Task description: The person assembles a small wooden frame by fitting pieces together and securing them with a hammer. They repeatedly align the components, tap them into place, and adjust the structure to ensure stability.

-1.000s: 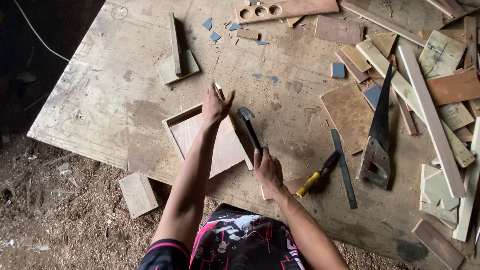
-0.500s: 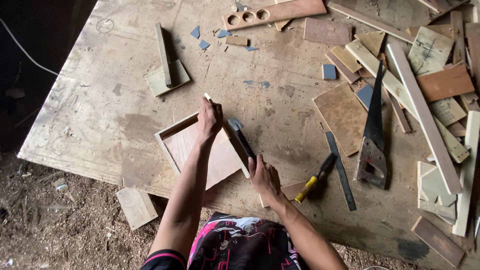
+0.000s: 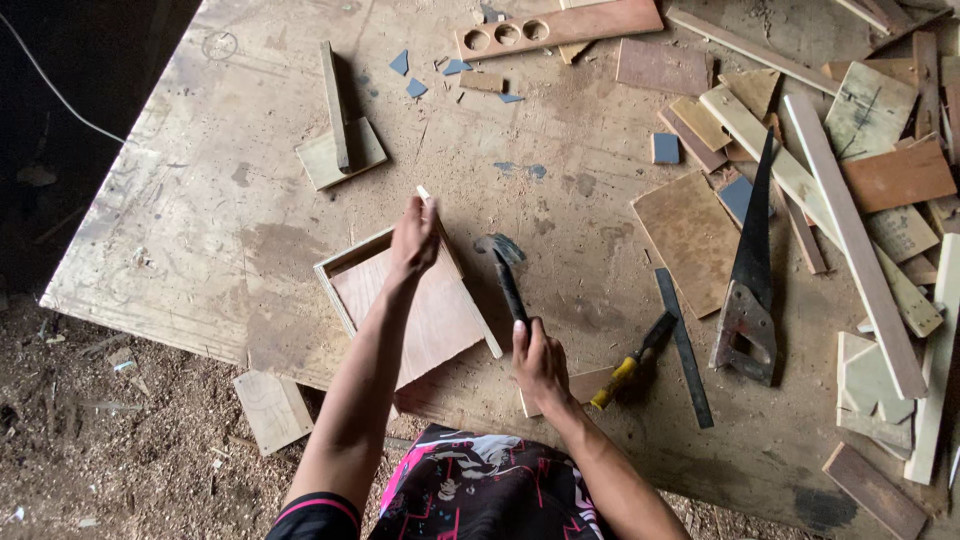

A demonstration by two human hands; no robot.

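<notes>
Nailing the box corner

My left hand (image 3: 413, 238) pinches the far corner of the shallow wooden box (image 3: 405, 305) on the table (image 3: 190, 240). My right hand (image 3: 538, 362) grips the hammer (image 3: 508, 282) just beside it. Three sides look joined; the near side seems open.

Both bare arms reach forward. The left hand (image 3: 413, 238) pinches with fingers bunched, arm nearly straight. The right hand (image 3: 538, 362) sits nearer, grip curled closed.
</notes>
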